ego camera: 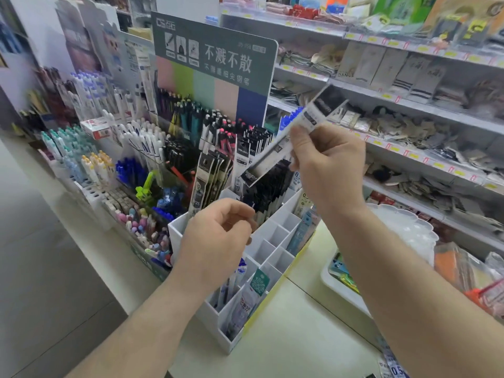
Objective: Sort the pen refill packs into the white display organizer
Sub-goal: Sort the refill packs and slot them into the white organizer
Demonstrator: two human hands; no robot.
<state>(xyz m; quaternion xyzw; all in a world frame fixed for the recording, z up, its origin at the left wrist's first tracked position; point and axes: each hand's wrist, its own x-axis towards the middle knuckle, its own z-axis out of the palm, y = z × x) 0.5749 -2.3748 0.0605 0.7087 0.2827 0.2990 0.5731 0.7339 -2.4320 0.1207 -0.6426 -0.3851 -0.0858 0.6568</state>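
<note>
My right hand [324, 162] pinches a refill pack [291, 140] aloft; my left hand [218, 236] hovers loosely curled, empty. A tilted drop could miss the organizer [272, 257] compartment.

The organizer [275, 238] looks like smooth, matt white plastic. The refill packs [215, 173] standing in it are glossy clear film over printed card, as is the pack [283, 148] above it. Behind it, the sign [215, 66] is matt printed board. The counter [294, 334] beneath looks smooth, pale, faintly glossy.

Bare forearms, no sleeves, unadorned hands [215, 236].
</note>
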